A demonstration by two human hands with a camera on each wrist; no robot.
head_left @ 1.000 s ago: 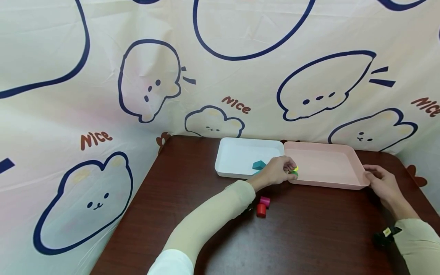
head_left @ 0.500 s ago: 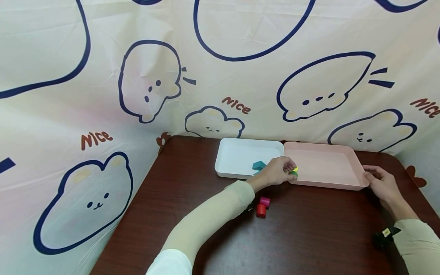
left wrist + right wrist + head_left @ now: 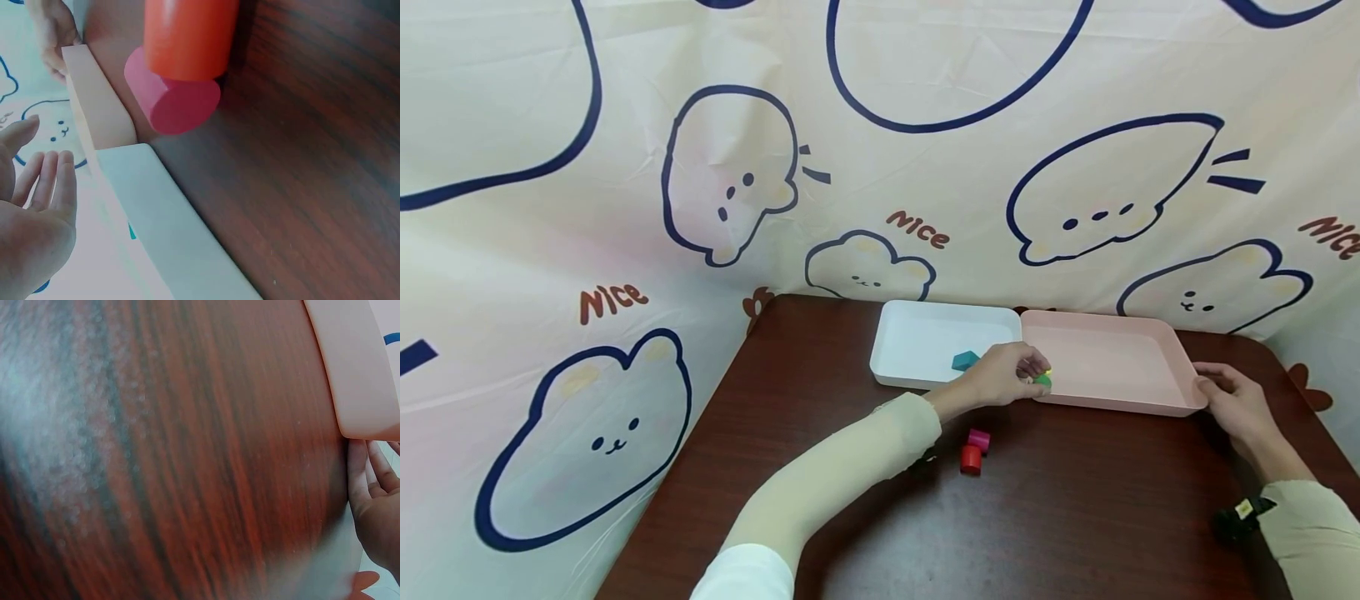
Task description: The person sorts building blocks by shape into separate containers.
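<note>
My left hand (image 3: 1003, 372) reaches over the seam between the white tray (image 3: 925, 333) and the pink tray (image 3: 1108, 406). A small green block (image 3: 1042, 381) with a bit of yellow (image 3: 1048, 372) shows at its fingertips, partly covered by the hand. In the left wrist view the thumb and fingers of the left hand (image 3: 40, 219) are spread apart. A teal block (image 3: 965, 361) lies in the white tray, partly behind the left hand. At the pink tray's right end, my right hand (image 3: 1236, 400) touches the corner with fairly straight fingers.
On the table (image 3: 1075, 500), in front of the trays, a red cylinder (image 3: 971, 460) and a magenta cylinder (image 3: 979, 440) lie close together. A printed cloth (image 3: 970, 183) hangs behind the table. The trays stand side by side at the back.
The left forearm has shifted slightly left, and the left hand's fingers have moved a little. Less yellow shows at its fingertips. The right hand stays at the pink tray's corner.
</note>
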